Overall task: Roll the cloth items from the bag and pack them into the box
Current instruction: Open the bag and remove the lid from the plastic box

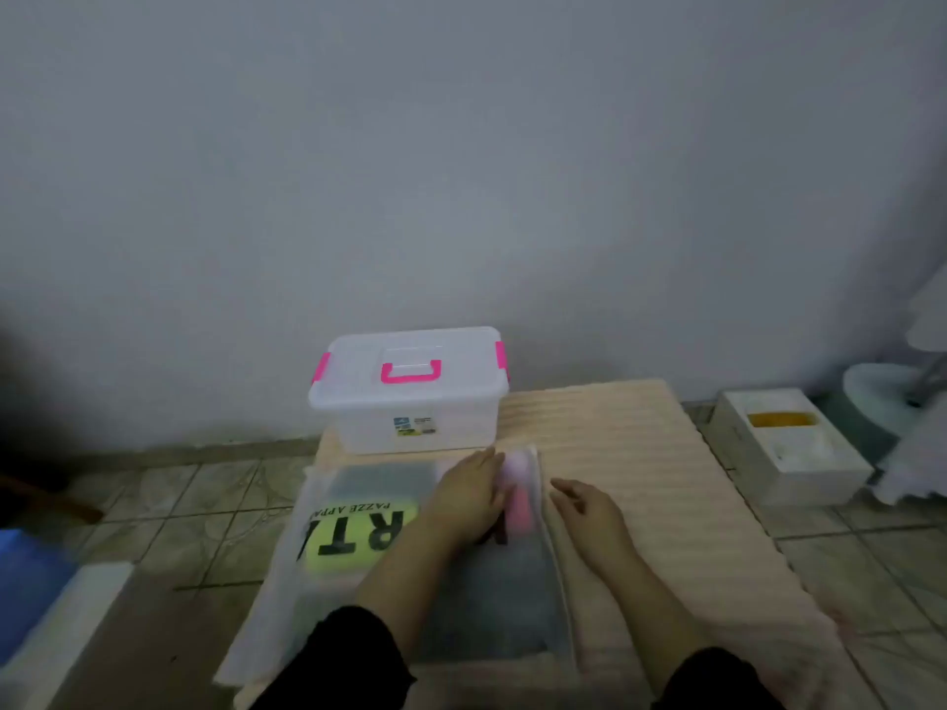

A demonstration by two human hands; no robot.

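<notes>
A frosted plastic bag (358,556) lies flat on a peach striped cloth (640,479). Through it I see dark cloth, a yellow-green patch with black letters, and something pink (517,497) near its right edge. My left hand (469,491) rests flat on the bag, fingertips at the pink item. My right hand (589,507) lies at the bag's right edge, fingers loosely curled; what it grips I cannot tell. A clear lidded box (410,392) with pink latches and handle stands shut at the far end of the cloth.
The cloth covers a low surface over a tiled floor (205,504). A white foam box (789,448) with a yellow patch sits to the right. A blue object (25,586) and a white edge lie at the left. A grey wall rises behind.
</notes>
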